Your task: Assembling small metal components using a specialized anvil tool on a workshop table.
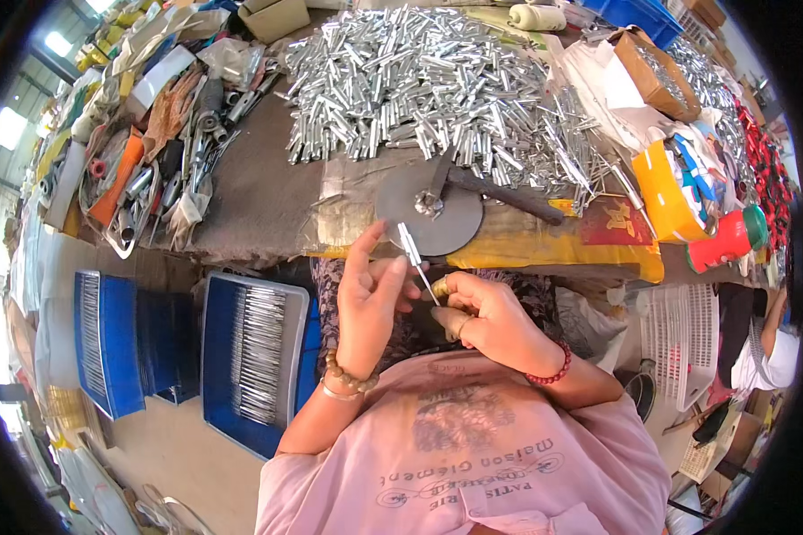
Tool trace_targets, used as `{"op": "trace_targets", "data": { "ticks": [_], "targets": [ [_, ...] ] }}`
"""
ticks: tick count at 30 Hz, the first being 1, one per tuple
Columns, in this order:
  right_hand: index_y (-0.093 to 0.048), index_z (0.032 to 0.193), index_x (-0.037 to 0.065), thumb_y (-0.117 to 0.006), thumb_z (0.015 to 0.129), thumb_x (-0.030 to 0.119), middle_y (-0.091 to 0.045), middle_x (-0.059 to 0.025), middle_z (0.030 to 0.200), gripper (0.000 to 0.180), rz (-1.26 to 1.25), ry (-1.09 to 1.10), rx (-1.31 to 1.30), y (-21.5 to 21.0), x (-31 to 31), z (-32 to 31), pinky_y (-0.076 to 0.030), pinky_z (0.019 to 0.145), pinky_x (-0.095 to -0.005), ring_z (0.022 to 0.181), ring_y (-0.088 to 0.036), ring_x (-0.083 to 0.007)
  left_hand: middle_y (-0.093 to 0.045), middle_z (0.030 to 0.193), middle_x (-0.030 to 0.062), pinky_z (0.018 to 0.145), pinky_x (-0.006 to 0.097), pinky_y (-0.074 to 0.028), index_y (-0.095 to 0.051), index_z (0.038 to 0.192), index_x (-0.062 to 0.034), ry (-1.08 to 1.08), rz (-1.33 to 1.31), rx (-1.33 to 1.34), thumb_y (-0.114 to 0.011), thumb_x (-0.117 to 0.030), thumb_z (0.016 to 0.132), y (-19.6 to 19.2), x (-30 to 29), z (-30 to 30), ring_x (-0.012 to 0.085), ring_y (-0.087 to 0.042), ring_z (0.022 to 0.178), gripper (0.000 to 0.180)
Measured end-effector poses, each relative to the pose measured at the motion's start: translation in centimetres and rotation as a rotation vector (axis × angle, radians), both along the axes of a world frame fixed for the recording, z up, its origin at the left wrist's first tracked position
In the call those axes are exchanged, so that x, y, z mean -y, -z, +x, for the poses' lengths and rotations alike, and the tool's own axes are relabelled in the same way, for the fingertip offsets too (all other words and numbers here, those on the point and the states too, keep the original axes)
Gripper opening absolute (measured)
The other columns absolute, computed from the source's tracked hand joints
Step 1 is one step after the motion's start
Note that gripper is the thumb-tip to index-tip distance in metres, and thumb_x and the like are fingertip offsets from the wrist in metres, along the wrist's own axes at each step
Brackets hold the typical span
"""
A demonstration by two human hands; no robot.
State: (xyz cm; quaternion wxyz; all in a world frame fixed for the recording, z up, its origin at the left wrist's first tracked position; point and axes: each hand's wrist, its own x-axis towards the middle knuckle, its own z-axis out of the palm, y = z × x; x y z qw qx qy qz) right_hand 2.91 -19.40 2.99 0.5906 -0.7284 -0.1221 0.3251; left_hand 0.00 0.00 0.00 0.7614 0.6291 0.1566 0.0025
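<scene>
Past your grip, round plate point(400, 203) | your right hand point(495, 314) pinches a shiny rod point(414, 258) | left hand's point(368, 308) hold: can't tell

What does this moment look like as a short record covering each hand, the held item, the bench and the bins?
left hand: index finger raised beside the slim metal piece; grip unclear
right hand: pinches the piece's lower end
held item: thin shaft, thicker silvery upper part, tilted
bench: heap of metal pieces; gray disc, dark-handled tool partly over it
bins: large blue bin at left, metal rods inside
</scene>
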Motion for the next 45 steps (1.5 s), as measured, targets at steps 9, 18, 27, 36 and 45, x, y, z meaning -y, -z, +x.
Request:
{"op": "trace_targets", "data": {
  "ticks": [9,18,27,36,45],
  "targets": [
    [-0.060,0.142,0.008,-0.068,0.096,0.001,-0.066,-0.0024,0.087,0.047,-0.083,-0.079,0.158,1.7,-2.1,-0.9,-0.052,0.066,-0.0266,0.072,-0.059,-0.0084,-0.070,0.098,0.0009,0.063,0.020,-0.043,-0.045,0.148,-0.0048,-0.180,-0.207,0.206,-0.074,-0.009,0.097,0.8,-3.7,-1.6,0.0040,-0.056,0.075,0.058],
    [-0.054,0.151,0.007,-0.062,0.101,-0.001,-0.065,-0.0030,0.097,0.051,-0.090,-0.194,-0.036,2.7,-2.9,-0.6,-0.052,0.070,-0.0218,0.083,-0.062,-0.0073,-0.073,0.095,0.0109,0.071,0.030,-0.054,-0.060,0.133,-0.0008,-0.933,0.389,-0.291,-0.078,-0.005,0.085,14.4,-23.1,-20.1,0.0150,-0.067,0.081,0.051],
    [-0.057,0.148,0.006,-0.061,0.103,-0.001,-0.064,-0.0022,0.096,0.046,-0.084,-0.259,-0.070,3.9,-3.7,-0.8,-0.052,0.070,-0.0212,0.084,-0.063,-0.0067,-0.076,0.108,0.0143,0.081,0.035,-0.059,-0.064,0.128,-0.0006,-0.938,0.502,-0.805,-0.085,-0.009,0.084,24.1,-30.7,-31.2,0.0223,-0.073,0.090,0.049],
    [-0.062,0.142,0.004,-0.061,0.102,-0.001,-0.065,-0.0023,0.094,0.041,-0.112,-0.200,-0.093,3.6,-3.2,-0.7,-0.050,0.071,-0.0210,0.083,-0.061,-0.0060,-0.075,0.117,0.0196,0.090,0.037,-0.058,-0.066,0.125,0.0013,-0.895,0.587,-0.735,-0.084,-0.011,0.087,23.1,-30.3,-28.0,0.0270,-0.073,0.105,0.044],
    [-0.065,0.137,0.009,-0.069,0.099,0.009,-0.071,-0.0081,0.085,0.039,-0.105,-0.278,0.094,4.4,-3.1,-0.6,-0.053,0.069,-0.0314,0.071,-0.063,-0.0137,-0.066,0.088,0.0031,0.064,0.027,-0.051,-0.069,0.107,0.0016,-1.083,0.844,-0.149,-0.068,-0.020,0.105,15.9,-30.0,-19.8,0.0097,-0.059,0.069,0.022]
  ]
}}
